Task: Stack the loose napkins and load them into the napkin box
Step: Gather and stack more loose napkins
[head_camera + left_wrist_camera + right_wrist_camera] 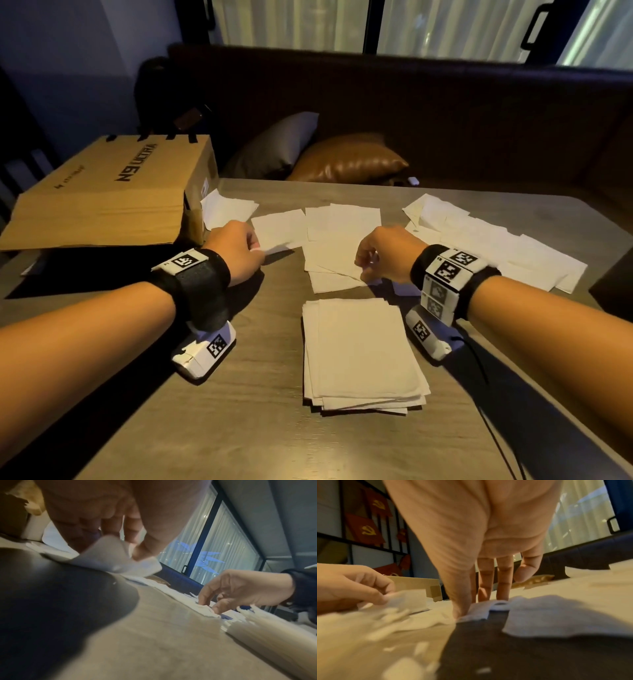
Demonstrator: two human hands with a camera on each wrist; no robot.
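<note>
A squared stack of white napkins (pixel 363 353) lies near the table's front. Loose napkins are spread behind it in a middle pile (pixel 342 226), a right spread (pixel 479 240) and a small left group (pixel 229 209). My left hand (pixel 258 248) pinches the near corner of a single napkin (pixel 277 229), and that corner (pixel 116 557) curls up off the table. My right hand (pixel 364 267) pinches the near corner of a napkin in the middle pile between thumb and fingers (pixel 503 588); its edge (pixel 479 611) is lifted. No napkin box is identifiable.
A large brown cardboard box (pixel 113 192) lies on the table's left side, close to my left hand. A dark object (pixel 613 284) sits at the right edge. Beyond the wooden table (pixel 257 428) is a sofa with two cushions (pixel 346 161).
</note>
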